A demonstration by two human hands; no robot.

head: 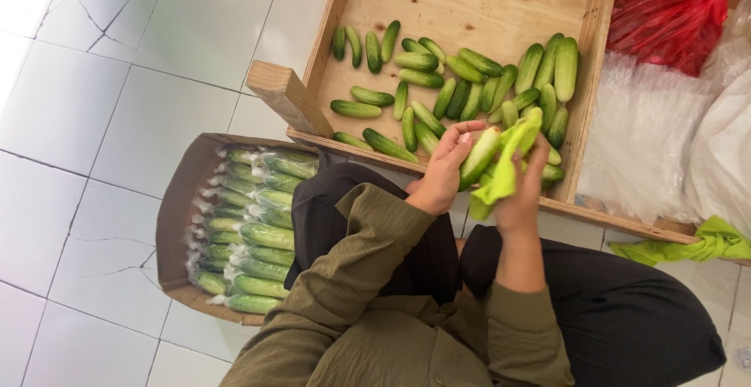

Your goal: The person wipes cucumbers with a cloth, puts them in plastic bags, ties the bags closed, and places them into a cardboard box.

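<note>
My left hand [443, 169] grips a green cucumber [478, 158] just in front of the wooden crate [589, 113]. My right hand [522, 191] presses a lime-green cloth [504, 168] against that cucumber. Both hands hover over the crate's near edge, above my lap. Several loose cucumbers [438, 90] lie scattered inside the crate.
A cardboard box [176, 215] at my left holds several plastic-wrapped cucumbers [250, 223]. Clear plastic bags [641, 136] and a red bag [669, 11] sit right of the crate. A second green cloth [688, 246] lies on the crate's right corner. White floor tiles [94, 121] spread to the left.
</note>
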